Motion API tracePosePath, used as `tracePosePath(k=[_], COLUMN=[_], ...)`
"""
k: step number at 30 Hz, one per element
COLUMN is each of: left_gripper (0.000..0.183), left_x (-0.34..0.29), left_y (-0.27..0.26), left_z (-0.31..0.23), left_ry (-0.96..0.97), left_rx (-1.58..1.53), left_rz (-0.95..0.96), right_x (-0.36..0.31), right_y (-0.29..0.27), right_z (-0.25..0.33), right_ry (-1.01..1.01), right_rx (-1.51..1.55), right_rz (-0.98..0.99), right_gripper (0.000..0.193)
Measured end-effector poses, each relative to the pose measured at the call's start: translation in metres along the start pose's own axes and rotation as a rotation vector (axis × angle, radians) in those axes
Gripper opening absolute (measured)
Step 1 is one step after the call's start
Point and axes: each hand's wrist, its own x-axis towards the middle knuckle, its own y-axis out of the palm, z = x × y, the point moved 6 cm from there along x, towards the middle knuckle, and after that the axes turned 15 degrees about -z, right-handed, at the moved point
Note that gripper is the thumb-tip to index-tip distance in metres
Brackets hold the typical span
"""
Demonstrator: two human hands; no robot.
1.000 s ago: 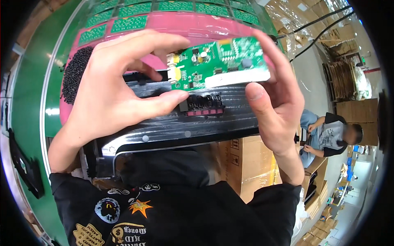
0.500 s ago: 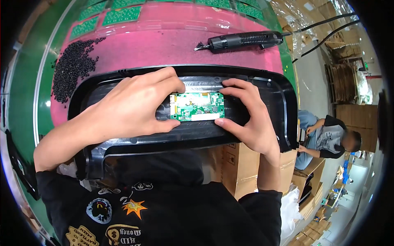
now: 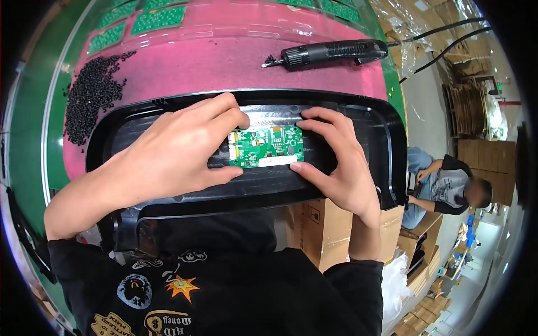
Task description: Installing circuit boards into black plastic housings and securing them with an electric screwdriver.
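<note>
Fingers [image 3: 231, 173] of your left hand [image 3: 179, 148] and right hand [image 3: 343, 168] grip the rectangular green circuit board [image 3: 263, 147] by its ends; raised a second ago, now it's down inside the long black plastic shell [image 3: 367, 134], apparently being positioned.

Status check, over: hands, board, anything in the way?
Left hand and right hand holding opposite ends of green circuit board. Board component-side up, within black casing. Nothing seen blocking; black power driver lies beyond casing.
</note>
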Motion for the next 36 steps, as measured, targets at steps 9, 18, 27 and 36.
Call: tracePosePath(k=[9, 18, 27, 36], left_gripper=[0.062, 0.06, 0.053, 0.032], left_x=[-0.003, -0.004, -0.003, 0.001], left_y=[0.0, -0.005, -0.015, -0.037], left_z=[-0.004, 0.0, 0.008, -0.004], left_ry=[0.013, 0.02, 0.005, 0.037], left_rx=[0.033, 0.017, -0.05, -0.223], left_rz=[0.065, 0.054, 0.028, -0.238], right_x=[0.011, 0.112, 0.111, 0.057], right_y=[-0.027, -0.027, -0.028, -0.015], right_z=[0.022, -0.065, -0.023, 0.089], right_ry=[0.006, 0.372, 0.289, -0.247], right_rx=[-0.14, -0.173, 0.498, 0.574], right_rz=[-0.058, 0.106, -0.297, -0.485], right_gripper=[0.067, 0.051, 0.036, 0.09])
